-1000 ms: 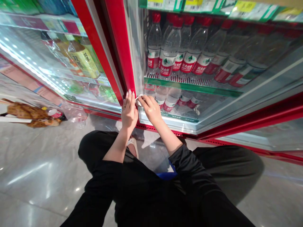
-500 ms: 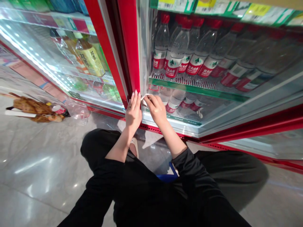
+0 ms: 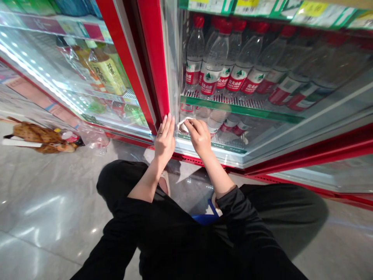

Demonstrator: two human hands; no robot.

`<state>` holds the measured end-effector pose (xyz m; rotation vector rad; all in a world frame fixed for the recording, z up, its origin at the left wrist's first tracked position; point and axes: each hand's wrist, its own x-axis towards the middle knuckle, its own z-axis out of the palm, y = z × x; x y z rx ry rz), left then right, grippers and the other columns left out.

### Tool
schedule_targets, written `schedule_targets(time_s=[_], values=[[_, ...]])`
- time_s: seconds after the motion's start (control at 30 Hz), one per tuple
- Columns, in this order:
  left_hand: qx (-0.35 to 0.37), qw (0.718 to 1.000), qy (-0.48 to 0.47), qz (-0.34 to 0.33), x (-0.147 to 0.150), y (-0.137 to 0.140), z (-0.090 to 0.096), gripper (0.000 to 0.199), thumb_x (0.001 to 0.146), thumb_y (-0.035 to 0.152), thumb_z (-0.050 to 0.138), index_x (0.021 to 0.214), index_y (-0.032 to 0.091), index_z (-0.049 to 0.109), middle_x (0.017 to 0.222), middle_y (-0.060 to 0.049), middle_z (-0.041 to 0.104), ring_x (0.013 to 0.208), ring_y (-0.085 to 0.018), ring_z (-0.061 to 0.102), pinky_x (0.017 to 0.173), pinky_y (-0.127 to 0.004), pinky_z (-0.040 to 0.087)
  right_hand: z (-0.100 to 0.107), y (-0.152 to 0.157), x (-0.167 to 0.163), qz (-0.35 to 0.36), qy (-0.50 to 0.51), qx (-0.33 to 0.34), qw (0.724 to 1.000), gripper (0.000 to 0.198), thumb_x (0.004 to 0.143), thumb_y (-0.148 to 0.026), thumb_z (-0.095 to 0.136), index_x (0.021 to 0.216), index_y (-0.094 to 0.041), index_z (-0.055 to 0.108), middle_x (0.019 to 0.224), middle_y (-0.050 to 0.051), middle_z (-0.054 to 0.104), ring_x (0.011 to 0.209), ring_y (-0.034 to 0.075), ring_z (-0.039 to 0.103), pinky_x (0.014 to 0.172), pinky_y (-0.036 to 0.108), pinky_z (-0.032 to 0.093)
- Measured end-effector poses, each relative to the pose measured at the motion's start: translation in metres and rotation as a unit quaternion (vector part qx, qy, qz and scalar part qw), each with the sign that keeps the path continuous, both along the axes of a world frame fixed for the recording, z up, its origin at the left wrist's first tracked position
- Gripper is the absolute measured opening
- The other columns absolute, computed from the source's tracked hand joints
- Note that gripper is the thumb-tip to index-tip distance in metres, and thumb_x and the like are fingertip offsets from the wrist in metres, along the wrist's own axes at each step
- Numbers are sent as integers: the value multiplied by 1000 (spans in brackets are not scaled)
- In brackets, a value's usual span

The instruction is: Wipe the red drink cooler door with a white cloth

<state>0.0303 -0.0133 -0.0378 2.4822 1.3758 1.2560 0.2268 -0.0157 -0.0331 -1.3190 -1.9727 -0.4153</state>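
My left hand (image 3: 165, 138) lies with fingers stretched out against the red door frame (image 3: 154, 58) of a drinks fridge. Just to its right, my right hand (image 3: 200, 134) pinches a crumpled white tissue (image 3: 183, 126) at the lower left part of the glass door. Behind that glass, red-capped water bottles (image 3: 211, 77) stand in rows on a shelf with a green front edge (image 3: 241, 107). More bottles on the lower shelf are partly hidden by my right hand.
At left is another lit fridge with a yellow-labelled drink bottle (image 3: 107, 74). A brown spotted bag (image 3: 37, 134) and clear plastic wrapping (image 3: 94, 136) lie on the floor beside it. Something blue (image 3: 206, 217) is below me, between my legs. Red fridge framing (image 3: 314, 146) runs off to the right.
My right hand has moved a little to the right with the tissue, away from the left hand. More of the tissue shows now. My left hand stays at the frame.
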Motion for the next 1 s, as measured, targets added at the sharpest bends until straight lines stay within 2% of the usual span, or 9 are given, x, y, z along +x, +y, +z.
schedule_targets(time_s=[0.1,0.23,0.37,0.5,0.63,0.73,0.83,1.0], values=[[-12,1000,6,3,3,0,1,66,108,4,30,173,9,40,180,-16,38,173,-25,26,144,-49,26,3,5,-8,29,-28,-26,999,41,114,-14,49,144,-26,74,142,10,77,129,24,70,116,39,59],[-5,1000,18,16,5,0,2,65,108,5,32,173,12,41,179,-14,41,172,-23,27,143,-48,30,-10,-6,6,47,-64,-43,996,41,116,-17,47,143,-25,76,138,9,79,126,23,73,114,38,61],[3,1000,26,6,7,-2,3,64,108,4,32,172,10,42,179,-14,41,173,-21,25,144,-46,29,-20,-23,28,-7,-38,-23,999,43,114,-16,46,139,-27,79,135,11,80,123,25,75,111,41,63],[15,999,36,1,10,-4,3,61,109,4,30,168,7,47,177,-16,43,171,-22,29,144,-43,28,-16,-20,24,-47,-6,5,999,42,114,-17,47,138,-28,80,136,12,80,123,27,75,112,42,63],[13,999,41,0,11,-3,1,61,109,4,32,168,7,48,177,-16,43,170,-23,31,143,-43,29,-13,-10,12,0,-20,-13,1000,43,115,-17,45,142,-27,77,138,11,79,126,25,74,112,42,64],[11,999,43,-2,11,-2,-1,65,107,5,34,171,10,45,177,-15,43,170,-24,31,143,-44,30,-18,-15,19,29,-43,-39,998,43,115,-18,46,143,-28,76,137,11,80,127,25,74,112,41,65],[23,999,46,-8,11,-1,-5,68,106,4,35,174,12,41,177,-15,42,170,-24,32,143,-45,31,-25,-29,39,5,-41,-38,998,43,113,-16,48,140,-29,79,135,11,81,125,27,75,110,41,65],[61,996,55,-25,14,-3,-9,68,106,3,33,174,11,42,176,-14,44,170,-22,31,142,-42,31,-24,-38,57,-69,-17,15,997,40,112,-16,51,132,-29,83,128,12,83,118,28,78,107,43,66]])
